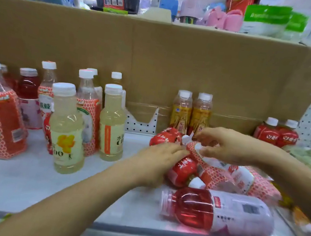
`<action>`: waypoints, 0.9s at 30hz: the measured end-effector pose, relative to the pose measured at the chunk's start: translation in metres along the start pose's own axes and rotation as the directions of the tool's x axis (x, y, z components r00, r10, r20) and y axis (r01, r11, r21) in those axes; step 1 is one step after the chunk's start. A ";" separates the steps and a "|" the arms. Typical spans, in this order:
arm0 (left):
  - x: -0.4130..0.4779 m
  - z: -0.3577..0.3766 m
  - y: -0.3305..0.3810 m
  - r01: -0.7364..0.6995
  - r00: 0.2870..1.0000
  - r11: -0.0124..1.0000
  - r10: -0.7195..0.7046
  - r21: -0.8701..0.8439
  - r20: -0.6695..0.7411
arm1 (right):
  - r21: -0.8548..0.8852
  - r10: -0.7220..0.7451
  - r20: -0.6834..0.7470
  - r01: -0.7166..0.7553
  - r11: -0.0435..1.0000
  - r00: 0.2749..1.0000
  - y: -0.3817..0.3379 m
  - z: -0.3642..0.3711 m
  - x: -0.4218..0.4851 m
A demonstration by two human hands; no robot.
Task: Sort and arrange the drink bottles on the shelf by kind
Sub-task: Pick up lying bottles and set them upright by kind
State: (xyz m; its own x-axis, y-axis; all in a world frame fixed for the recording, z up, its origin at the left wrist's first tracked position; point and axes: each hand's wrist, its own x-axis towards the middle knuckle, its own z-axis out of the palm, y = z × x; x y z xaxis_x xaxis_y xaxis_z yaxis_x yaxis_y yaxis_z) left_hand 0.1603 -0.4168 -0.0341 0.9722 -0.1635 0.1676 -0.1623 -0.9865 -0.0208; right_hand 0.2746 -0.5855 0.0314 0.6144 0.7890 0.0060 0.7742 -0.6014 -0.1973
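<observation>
Your right hand [227, 145] pinches the lying orange-patterned bottle [221, 175] by its neck — base toward the shelf [18, 183] right edge — left hand [156, 158] flat alongside.

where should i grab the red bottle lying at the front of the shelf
Probably round its labelled middle, from above. The red bottle lies on its side along the shelf edge, neck to the left, with nothing on top; other bottles crowd behind it.
</observation>
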 end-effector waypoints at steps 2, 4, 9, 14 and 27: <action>0.014 0.006 0.001 -0.022 1.000 0.998 0.021 0.051 0.017 | -0.050 -0.048 0.038 0.050 0.998 0.998 0.013 0.001 -0.005; 0.019 0.010 0.000 -0.045 0.998 0.991 0.050 0.125 -0.033 | -0.053 -0.098 0.087 0.103 0.993 0.991 0.023 0.004 -0.007; 0.002 0.007 0.000 0.185 0.962 0.975 -0.206 -0.126 -0.180 | -0.075 -0.252 0.052 0.256 0.964 0.966 0.036 0.007 0.009; -0.035 0.014 -0.006 0.336 0.776 0.664 -0.597 -0.668 -0.202 | -0.140 -0.408 -0.010 0.402 0.905 0.913 0.016 0.015 0.059; -0.071 0.026 -0.019 0.439 0.511 0.384 -0.850 -0.812 -0.125 | -0.689 -0.591 0.054 0.459 0.561 0.805 -0.047 0.068 0.147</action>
State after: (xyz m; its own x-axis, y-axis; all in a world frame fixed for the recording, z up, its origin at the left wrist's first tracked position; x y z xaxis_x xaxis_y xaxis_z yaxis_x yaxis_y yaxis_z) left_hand 0.0986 -0.3871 -0.0714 0.6140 0.7561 0.2266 0.2279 -0.4447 0.8662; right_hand 0.3185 -0.4328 -0.0249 0.0283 0.9973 0.0684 0.8212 -0.0622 0.5672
